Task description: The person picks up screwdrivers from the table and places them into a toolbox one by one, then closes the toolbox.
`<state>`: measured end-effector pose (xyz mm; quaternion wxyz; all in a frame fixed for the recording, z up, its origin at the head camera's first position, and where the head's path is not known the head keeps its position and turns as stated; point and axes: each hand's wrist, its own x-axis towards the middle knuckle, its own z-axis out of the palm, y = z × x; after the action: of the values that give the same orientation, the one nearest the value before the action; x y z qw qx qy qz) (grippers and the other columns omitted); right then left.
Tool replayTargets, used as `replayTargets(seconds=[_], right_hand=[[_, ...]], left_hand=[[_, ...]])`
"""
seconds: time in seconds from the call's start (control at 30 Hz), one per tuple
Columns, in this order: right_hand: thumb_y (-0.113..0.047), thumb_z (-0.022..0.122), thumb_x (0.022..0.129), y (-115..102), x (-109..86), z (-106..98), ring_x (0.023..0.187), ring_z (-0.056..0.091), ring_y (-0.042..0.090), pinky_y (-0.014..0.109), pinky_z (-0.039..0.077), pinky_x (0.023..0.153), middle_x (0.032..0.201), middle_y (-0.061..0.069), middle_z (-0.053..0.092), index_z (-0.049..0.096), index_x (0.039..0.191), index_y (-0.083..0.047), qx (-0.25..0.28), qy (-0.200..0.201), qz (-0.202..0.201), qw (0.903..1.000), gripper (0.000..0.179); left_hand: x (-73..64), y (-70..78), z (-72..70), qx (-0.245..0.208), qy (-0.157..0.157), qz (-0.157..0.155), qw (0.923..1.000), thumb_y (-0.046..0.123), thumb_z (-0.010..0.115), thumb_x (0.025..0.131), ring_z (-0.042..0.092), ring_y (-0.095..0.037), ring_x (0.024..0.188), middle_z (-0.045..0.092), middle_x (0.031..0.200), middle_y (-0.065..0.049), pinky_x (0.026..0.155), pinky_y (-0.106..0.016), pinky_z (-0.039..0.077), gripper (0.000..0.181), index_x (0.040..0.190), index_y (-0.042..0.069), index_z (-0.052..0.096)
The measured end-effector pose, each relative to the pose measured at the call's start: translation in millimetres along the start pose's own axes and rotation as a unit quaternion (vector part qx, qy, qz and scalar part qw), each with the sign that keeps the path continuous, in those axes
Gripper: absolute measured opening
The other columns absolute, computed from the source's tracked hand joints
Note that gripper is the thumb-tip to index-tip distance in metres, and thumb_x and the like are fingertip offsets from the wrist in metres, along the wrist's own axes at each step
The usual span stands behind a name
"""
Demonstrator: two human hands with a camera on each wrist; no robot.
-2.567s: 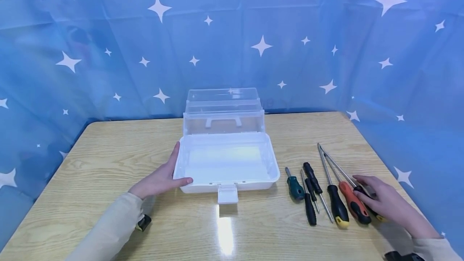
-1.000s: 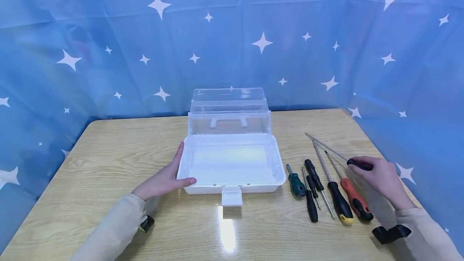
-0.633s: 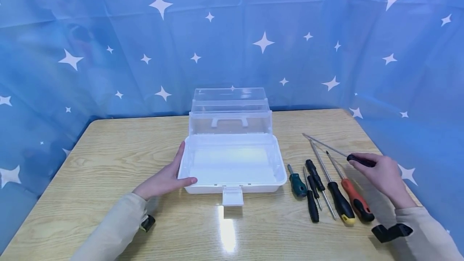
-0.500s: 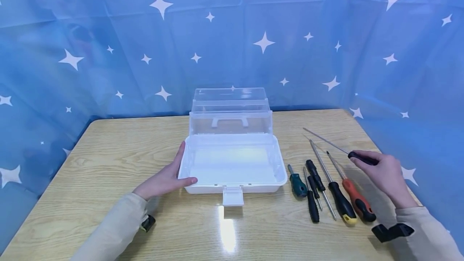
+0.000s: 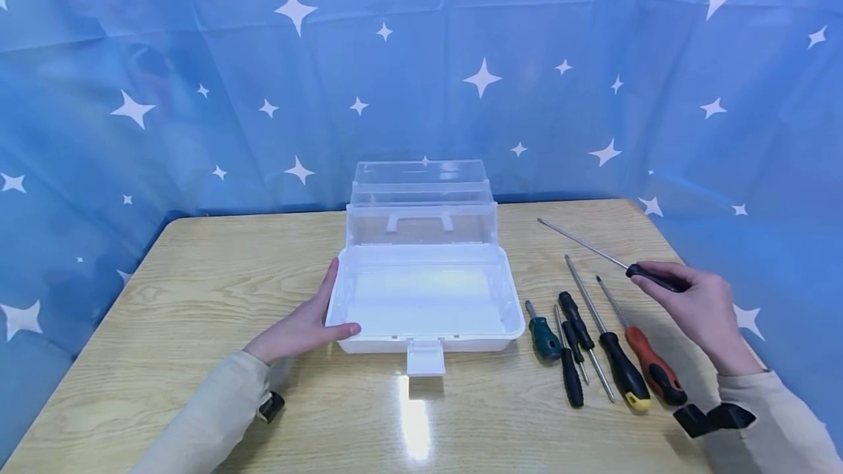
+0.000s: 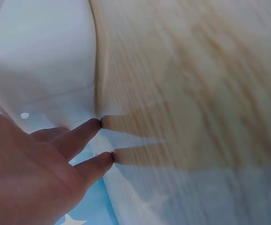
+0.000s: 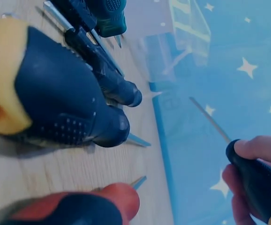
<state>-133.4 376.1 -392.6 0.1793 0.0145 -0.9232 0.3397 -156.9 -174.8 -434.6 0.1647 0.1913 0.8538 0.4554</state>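
My right hand (image 5: 705, 306) holds a long screwdriver (image 7: 255, 183) by its black handle with a yellow end. Its thin shaft points to the far left, lifted above the other tools. At the left end of a white toolbox (image 5: 334, 313), my left hand (image 5: 296, 328) rests with its thumb at the front corner and its fingers along the side. In the left wrist view, two straight fingers (image 6: 86, 136) of that hand reach down to the table close to the box wall. The clear lid (image 5: 421, 192) stands raised, and nothing lies inside the box.
Right of the box lie a green stubby screwdriver (image 5: 545, 339), several small black screwdrivers (image 5: 571, 379), a black-and-yellow screwdriver (image 5: 622, 368) and a red-and-black screwdriver (image 5: 652, 364). The box's latch (image 5: 425, 358) hangs at the front. A blue star-patterned curtain (image 5: 421, 79) borders the wooden table (image 5: 230, 262).
My right hand took hold of the rightmost screwdriver and lifted it off the table, shifting it away from the others. The left hand has stayed at the box.
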Motion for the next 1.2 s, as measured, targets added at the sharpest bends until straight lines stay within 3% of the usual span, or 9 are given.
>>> replayTargets(seconds=[0.53,0.77,1.2], right_hand=[[-0.021,0.074,0.088,-23.5,0.5,10.4,0.077,0.061,-0.009,0.012,0.047,0.060,0.089,-0.031,0.062,0.072,0.112,-0.003,0.060,0.017,-0.003,0.9980,0.031],[-0.014,0.075,0.086,-30.6,-2.0,11.8,0.080,0.063,-0.008,0.011,0.048,0.063,0.091,-0.028,0.066,0.072,0.112,-0.003,0.078,0.013,-0.027,0.9965,0.029],[-0.001,0.073,0.085,-51.0,-12.0,15.1,0.082,0.066,-0.001,0.013,0.050,0.063,0.096,-0.017,0.069,0.072,0.111,-0.001,0.111,0.003,-0.077,0.9909,0.026]], left_hand=[[-0.8,0.4,-0.8,0.011,0.006,-0.001,0.9999,0.042,0.070,0.087,0.019,-0.036,0.140,0.003,0.158,-0.019,0.110,-0.053,0.021,0.113,0.152,0.017,-0.019],[-0.9,4.8,-0.6,0.035,0.014,0.001,0.9993,0.041,0.074,0.085,0.016,-0.036,0.141,0.001,0.158,-0.020,0.110,-0.051,0.021,0.117,0.152,0.009,-0.016],[5.0,11.5,2.1,0.028,0.011,0.004,0.9995,0.040,0.078,0.081,0.014,-0.039,0.141,-0.004,0.159,-0.019,0.109,-0.056,0.021,0.124,0.151,0.010,-0.020]])
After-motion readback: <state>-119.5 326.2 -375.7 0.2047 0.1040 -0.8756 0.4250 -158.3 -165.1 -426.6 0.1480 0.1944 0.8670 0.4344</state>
